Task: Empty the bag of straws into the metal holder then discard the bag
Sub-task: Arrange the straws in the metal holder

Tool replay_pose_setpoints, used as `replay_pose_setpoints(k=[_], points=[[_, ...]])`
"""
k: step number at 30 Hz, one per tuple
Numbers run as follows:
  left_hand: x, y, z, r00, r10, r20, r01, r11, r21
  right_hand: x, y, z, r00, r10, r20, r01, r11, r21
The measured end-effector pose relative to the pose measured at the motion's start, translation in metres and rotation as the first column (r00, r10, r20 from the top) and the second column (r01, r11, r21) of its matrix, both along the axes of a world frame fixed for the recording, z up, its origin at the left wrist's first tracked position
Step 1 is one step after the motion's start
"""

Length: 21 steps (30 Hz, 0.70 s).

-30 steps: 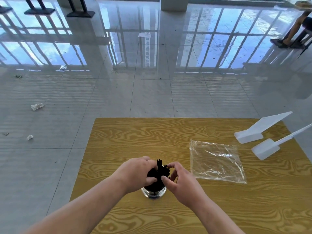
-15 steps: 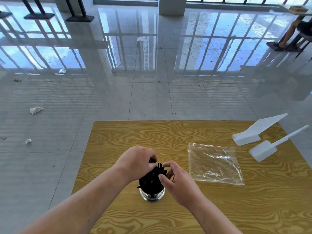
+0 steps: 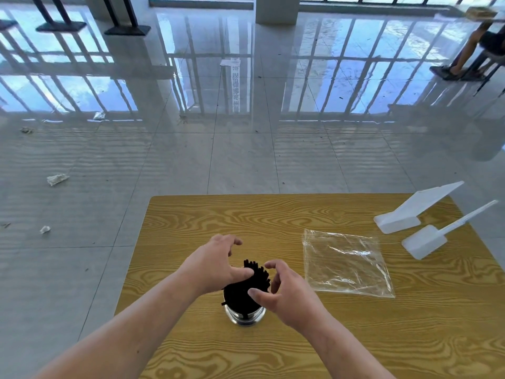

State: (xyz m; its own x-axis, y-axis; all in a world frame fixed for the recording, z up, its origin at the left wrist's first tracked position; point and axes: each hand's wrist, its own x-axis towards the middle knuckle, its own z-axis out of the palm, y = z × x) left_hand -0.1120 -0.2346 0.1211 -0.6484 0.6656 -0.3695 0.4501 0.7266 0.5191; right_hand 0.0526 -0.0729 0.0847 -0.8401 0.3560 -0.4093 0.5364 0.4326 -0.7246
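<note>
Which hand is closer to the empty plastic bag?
Right. The right hand sits between the straws and the bag; the left hand is beyond them.

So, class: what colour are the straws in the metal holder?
Black straws, clearest in the head view.

No readable text

The only writing is a column of characters reflected in the glossy floor [image 3: 235, 86], under a small white sheet [image 3: 230, 62]; it is too blurred to read. The table [image 3: 273, 214], the bag [image 3: 345, 265] and the holder [image 3: 244, 317] carry no label.
</note>
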Motion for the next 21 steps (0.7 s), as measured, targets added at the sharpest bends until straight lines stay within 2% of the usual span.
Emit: replay_pose_setpoints(k=[3,6,14,21], points=[[0.002,0.000,-0.008,0.997,-0.030,0.071,0.037,0.994,-0.100,-0.004,-0.002,-0.002,0.999,0.041,0.028,-0.044,0.994,0.097],[0.008,0.003,-0.014,0.996,-0.054,0.071,0.061,0.993,-0.105,-0.015,-0.006,0.001,0.999,0.030,-0.009,-0.029,0.986,0.166],[0.010,0.007,-0.016,0.998,-0.049,0.034,0.053,0.993,-0.108,-0.035,-0.009,0.006,1.000,0.012,-0.007,-0.011,0.991,0.132],[0.008,0.003,-0.018,0.999,-0.014,0.035,0.017,0.996,-0.085,-0.035,0.001,0.023,0.995,0.071,-0.076,-0.055,0.979,0.198]])
